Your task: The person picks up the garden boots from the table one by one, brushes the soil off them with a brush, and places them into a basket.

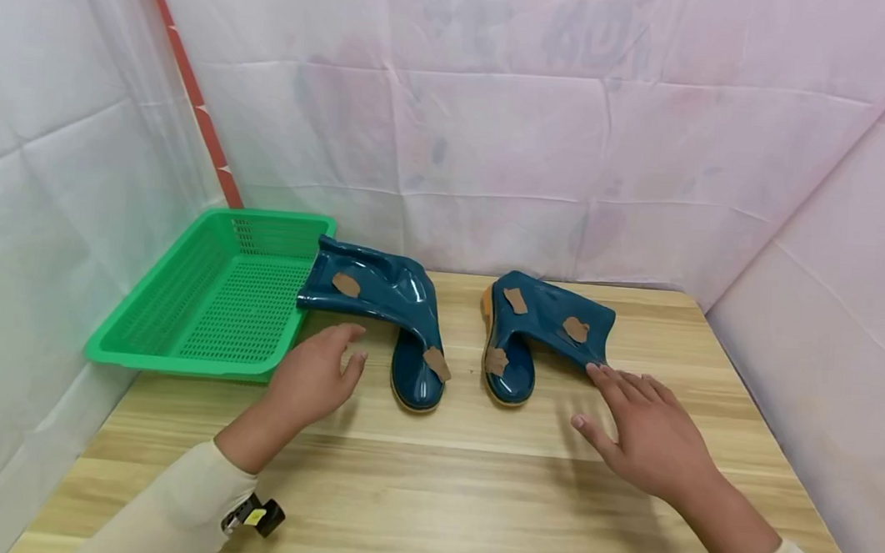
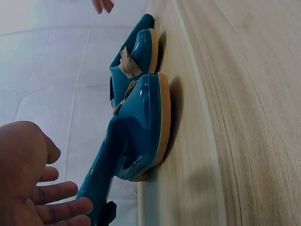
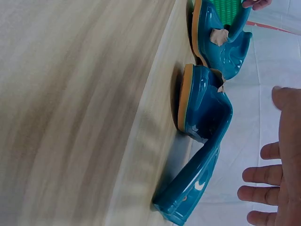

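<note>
both hands hover low over the light wooden table (image 1: 439, 477), fingers spread and holding nothing: the left hand (image 1: 313, 378) beside the left glossy teal rubber boot (image 1: 388, 307), whose shaft rests on the green perforated plastic basket (image 1: 208, 298), the right hand (image 1: 648, 433) fingertip-close to the right teal rubber boot (image 1: 537, 332). it looks like the reach before a grasp, so each hand would need to close round its floppy shaft.

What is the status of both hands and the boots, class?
Left hand open beside left boot. Right hand open, fingertips at right boot shaft. Green basket beside left boot, nothing between hands and boots.
</note>
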The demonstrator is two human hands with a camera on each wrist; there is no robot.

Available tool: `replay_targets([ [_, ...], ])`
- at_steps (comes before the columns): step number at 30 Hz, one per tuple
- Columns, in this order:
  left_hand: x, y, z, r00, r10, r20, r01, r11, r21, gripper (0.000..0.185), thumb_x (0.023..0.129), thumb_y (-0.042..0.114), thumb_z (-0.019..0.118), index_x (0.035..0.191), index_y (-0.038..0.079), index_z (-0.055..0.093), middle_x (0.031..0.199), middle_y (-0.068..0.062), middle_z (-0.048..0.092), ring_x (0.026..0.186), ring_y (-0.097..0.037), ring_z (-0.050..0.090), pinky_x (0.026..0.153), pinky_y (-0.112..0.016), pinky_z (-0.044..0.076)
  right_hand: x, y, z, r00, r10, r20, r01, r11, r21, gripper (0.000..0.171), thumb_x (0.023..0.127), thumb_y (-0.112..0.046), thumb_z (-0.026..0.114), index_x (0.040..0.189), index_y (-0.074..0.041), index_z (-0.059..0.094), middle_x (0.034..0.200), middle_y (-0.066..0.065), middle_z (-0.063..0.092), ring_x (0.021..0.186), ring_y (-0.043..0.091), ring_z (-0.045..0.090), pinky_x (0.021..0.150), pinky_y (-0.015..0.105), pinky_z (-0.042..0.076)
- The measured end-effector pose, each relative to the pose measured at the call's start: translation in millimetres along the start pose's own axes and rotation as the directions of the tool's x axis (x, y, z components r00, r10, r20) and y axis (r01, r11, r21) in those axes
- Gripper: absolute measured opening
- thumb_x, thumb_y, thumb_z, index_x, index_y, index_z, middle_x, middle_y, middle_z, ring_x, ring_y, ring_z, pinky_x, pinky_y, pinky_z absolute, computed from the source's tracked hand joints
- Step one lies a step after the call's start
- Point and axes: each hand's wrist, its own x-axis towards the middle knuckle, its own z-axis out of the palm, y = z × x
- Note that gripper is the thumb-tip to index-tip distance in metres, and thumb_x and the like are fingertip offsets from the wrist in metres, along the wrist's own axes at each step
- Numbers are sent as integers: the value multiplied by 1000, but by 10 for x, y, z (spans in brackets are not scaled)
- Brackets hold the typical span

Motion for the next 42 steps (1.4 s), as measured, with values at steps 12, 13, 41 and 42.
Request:
replay_targets([
  [12, 51, -51, 170, 967, -256, 16, 237, 870, -432, 53, 104, 23, 60, 150, 11, 36, 127, -17, 66, 108, -31, 69, 84, -50, 56, -184, 25, 55, 995, 94, -19, -94, 995, 17, 62, 94, -35, 73, 140, 2, 57, 128, 24, 64, 117, 47, 58, 91, 62, 48],
  [13, 70, -44, 199, 961, -276, 18, 253, 848, -466, 60, 104, 24, 60, 155, 15, 30, 130, -18, 65, 110, -32, 68, 84, -51, 56, -208, 33, 53, 993, 118, -5, -118, 993, 15, 63, 93, -35, 74, 140, 3, 57, 129, 25, 63, 117, 48, 57, 90, 63, 48],
  [41, 549, 121, 698, 779, -623, -74, 232, 396, -889, 86, 99, 24, 72, 160, 25, 12, 118, -20, 62, 97, -41, 67, 80, -43, 59, -515, 422, 170, 895, 346, 281, -371, 928, 38, 70, 91, -39, 76, 133, 13, 53, 121, 35, 59, 103, 54, 59, 69, 63, 50],
  [42, 560, 126, 709, 777, -624, -80, 218, 387, -896, 86, 98, 21, 72, 159, 25, 12, 117, -20, 62, 97, -42, 67, 80, -45, 59, -524, 446, 175, 888, 354, 295, -381, 924, 37, 73, 90, -39, 77, 133, 15, 52, 119, 35, 59, 102, 54, 59, 70, 62, 51],
])
